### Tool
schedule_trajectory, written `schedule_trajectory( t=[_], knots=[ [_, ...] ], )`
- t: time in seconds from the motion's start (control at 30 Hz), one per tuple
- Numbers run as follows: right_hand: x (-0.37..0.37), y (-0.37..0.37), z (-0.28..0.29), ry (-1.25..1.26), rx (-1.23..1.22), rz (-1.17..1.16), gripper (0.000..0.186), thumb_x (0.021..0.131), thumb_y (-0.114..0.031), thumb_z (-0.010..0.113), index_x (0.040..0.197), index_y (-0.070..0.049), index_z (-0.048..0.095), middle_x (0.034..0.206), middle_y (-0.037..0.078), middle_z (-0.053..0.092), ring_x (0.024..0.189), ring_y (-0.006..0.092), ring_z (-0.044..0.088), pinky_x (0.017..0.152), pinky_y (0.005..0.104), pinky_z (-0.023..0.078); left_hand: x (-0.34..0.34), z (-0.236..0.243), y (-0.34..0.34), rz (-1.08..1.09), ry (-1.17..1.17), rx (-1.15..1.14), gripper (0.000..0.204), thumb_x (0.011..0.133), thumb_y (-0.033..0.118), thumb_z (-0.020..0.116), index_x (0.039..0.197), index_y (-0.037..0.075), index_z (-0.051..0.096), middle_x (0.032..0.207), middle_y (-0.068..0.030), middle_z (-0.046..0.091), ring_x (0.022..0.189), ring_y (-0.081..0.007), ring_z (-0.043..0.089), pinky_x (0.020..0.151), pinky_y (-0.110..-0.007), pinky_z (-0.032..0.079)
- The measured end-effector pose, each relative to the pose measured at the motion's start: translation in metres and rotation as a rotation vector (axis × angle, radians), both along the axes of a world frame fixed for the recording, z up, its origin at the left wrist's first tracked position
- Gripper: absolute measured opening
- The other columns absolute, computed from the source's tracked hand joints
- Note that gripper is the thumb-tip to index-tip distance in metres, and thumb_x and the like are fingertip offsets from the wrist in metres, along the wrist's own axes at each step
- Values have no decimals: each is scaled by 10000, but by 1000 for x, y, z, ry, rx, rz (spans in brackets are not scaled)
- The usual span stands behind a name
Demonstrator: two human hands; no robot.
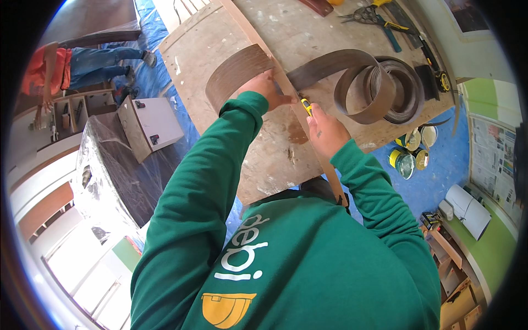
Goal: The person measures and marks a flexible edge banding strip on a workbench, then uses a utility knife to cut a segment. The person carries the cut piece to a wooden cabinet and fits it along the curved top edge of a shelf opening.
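Observation:
A long wood-grain brown edging strip (pixel 242 69) stands on edge across the worktable, its free end curving on the left. My left hand (pixel 265 91) grips this strip where it meets a narrow wooden batten (pixel 286 82), thumb pointing right. On the right, the strip runs into a loose coil (pixel 404 91). My right hand (pixel 328 132) is closed around a yellow-and-black utility knife (pixel 307 106), held over the batten just right of my left thumb. The blade is too small to make out.
Tin snips (pixel 379 21) and a tape measure (pixel 442 81) lie on the worktable (pixel 264 165). Paint buckets (pixel 404 163) stand on blue floor sheeting at right. A person in orange (pixel 60 69) is at far left, near a plastic-wrapped cabinet (pixel 121 170) and a white-fronted box (pixel 157 124).

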State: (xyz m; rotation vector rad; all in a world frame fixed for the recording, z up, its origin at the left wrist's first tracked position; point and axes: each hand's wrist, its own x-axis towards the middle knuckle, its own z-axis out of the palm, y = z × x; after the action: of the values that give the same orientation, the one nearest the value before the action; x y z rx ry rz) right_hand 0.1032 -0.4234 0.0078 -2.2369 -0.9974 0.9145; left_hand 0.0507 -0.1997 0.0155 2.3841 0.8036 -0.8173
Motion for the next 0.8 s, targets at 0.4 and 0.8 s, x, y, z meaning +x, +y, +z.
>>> schedule_trajectory(
  t=[0.4, 0.8],
  knots=[
    [1, -37, 14, 36, 74, -72, 396, 1024, -218, 499, 1340, 20, 516, 917, 288, 680, 863, 479, 660, 759, 562, 506, -3, -4, 0, -3, -121, 51, 1431, 642, 697, 846, 1626, 13, 65, 1709, -189, 28, 1528, -431, 216, 1242, -445, 253],
    [9, 12, -7, 152, 169, -207, 287, 1043, -244, 482, 1175, 0, 556, 924, 251, 686, 888, 465, 659, 754, 531, 515, -3, -9, -4, -14, -101, 165, 1435, 636, 681, 862, 1635, 40, 54, 1576, -169, 347, 1458, -383, 333, 1203, -462, 284]
  ],
)
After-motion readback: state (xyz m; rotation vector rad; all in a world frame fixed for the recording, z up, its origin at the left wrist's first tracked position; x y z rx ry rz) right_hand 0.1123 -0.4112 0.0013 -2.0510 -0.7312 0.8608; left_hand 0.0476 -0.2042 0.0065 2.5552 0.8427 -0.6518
